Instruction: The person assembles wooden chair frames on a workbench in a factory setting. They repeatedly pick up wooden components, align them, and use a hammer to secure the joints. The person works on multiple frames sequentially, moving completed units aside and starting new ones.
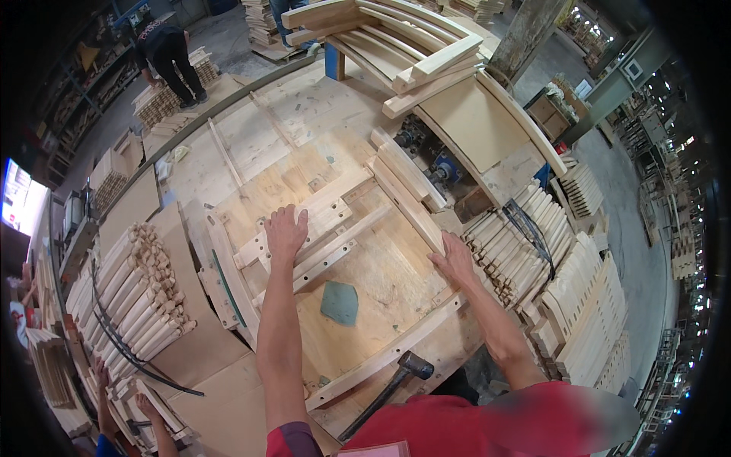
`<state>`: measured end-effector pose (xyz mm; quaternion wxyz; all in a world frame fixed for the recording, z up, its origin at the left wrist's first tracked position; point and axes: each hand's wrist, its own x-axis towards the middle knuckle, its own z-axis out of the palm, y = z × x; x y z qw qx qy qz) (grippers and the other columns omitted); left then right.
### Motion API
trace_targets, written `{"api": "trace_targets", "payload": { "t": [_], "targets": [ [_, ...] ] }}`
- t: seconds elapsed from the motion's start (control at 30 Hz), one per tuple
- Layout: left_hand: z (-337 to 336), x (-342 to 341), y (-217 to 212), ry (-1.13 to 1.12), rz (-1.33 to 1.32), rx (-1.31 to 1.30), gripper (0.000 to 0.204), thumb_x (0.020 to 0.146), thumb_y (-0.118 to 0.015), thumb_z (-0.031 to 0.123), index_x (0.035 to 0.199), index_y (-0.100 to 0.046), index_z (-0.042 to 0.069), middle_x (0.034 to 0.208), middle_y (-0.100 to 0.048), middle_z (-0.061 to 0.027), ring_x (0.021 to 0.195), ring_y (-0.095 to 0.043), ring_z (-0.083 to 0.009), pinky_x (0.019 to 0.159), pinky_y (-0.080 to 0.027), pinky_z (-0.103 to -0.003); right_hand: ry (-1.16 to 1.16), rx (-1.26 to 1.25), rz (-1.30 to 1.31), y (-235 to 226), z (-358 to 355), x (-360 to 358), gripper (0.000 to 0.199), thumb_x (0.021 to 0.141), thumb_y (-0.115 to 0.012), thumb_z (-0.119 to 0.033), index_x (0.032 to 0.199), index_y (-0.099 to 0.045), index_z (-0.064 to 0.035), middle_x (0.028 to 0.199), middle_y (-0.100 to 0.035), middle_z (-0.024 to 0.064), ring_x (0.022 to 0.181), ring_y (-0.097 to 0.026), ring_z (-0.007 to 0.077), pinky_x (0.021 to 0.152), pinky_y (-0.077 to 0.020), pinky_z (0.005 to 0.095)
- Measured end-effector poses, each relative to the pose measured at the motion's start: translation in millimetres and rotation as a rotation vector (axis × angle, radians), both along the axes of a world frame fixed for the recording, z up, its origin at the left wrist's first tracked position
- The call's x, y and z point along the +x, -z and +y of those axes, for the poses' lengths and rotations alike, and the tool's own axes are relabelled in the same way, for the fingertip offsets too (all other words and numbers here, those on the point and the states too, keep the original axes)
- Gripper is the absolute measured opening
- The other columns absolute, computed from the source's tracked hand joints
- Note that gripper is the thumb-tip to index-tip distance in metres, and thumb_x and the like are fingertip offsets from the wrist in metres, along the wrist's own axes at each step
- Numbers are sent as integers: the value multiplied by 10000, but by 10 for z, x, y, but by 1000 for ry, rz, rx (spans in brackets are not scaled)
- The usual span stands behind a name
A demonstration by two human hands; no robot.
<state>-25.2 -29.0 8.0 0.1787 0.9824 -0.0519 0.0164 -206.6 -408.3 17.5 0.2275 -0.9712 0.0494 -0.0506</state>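
My left hand [285, 232] lies with its fingers spread on a pale wooden board with drilled holes [329, 216]. Beside that board runs a narrower drilled slat [324, 263]. At the right, my right hand [454, 261] is closed round the edge of a long wooden rail [407, 207]; its fingertips are partly hidden. Opposite it stands a curved wooden side piece [231, 278] with a green strip. A drilled crosspiece [388, 353] lies nearest me. Within these parts rests a grey-green sheet [339, 303]. A black-headed mallet [415, 365] lies by the near crosspiece, its handle pointing toward me.
Stacked wooden spindles stand left [133, 297] and right [518, 244], with dark straps on them. Assembled wooden frames [411, 53] sit at the far edge, near blue clamp machinery [442, 169]. A co-worker's hands [148, 409] show lower left; another person [167, 57] bends over far left.
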Motion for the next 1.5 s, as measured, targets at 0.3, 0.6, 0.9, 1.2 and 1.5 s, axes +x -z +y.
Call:
{"api": "trace_targets", "payload": {
  "t": [0.3, 0.6, 0.9, 1.2, 1.5],
  "targets": [
    [58, -12, -17, -31, -29, 27, 433, 993, -522, 443, 1129, -670, 59, 1156, -682, -162, 1136, -600, -330, 1021, -385, -515, 2, 47, 21, 12, 127, -13, 579, 804, -785, -261, 1244, -529, 14, 1070, -597, 219, 1035, -590, 412, 895, -484, 482],
    [11, -10, -29, -61, -50, -7, 439, 989, -510, 422, 1065, -695, 31, 1144, -689, -160, 1121, -606, -336, 1021, -383, -526, -7, 31, -16, 83, 124, -41, 616, 809, -780, -308, 1263, -534, 29, 1068, -597, 225, 1038, -592, 418, 893, -482, 484],
    [31, -32, -6, -75, -49, 15, 442, 996, -504, 418, 1075, -697, 28, 1150, -688, -172, 1133, -601, -342, 1027, -385, -523, -12, 14, -45, 139, 140, -51, 665, 811, -780, -325, 1314, -524, 27, 1072, -602, 229, 1037, -592, 417, 892, -484, 479],
    [40, -24, -19, -76, -12, 7, 434, 993, -529, 418, 1113, -683, 31, 1182, -677, -191, 1159, -592, -357, 1051, -374, -539, -11, 40, -31, 101, 224, -75, 673, 807, -788, -340, 1300, -539, 45, 1073, -613, 231, 1026, -600, 422, 882, -485, 483],
    [-1169, -341, -39, 404, -300, -20, 459, 893, -698, 367, 1236, -651, 66, 1234, -641, -107, 1259, -539, -287, 1187, -214, -660, -22, -7, -8, 106, 224, -91, 728, 804, -798, -305, 1375, -507, 42, 1126, -615, 240, 1076, -587, 418, 924, -480, 475]
  ]
}}
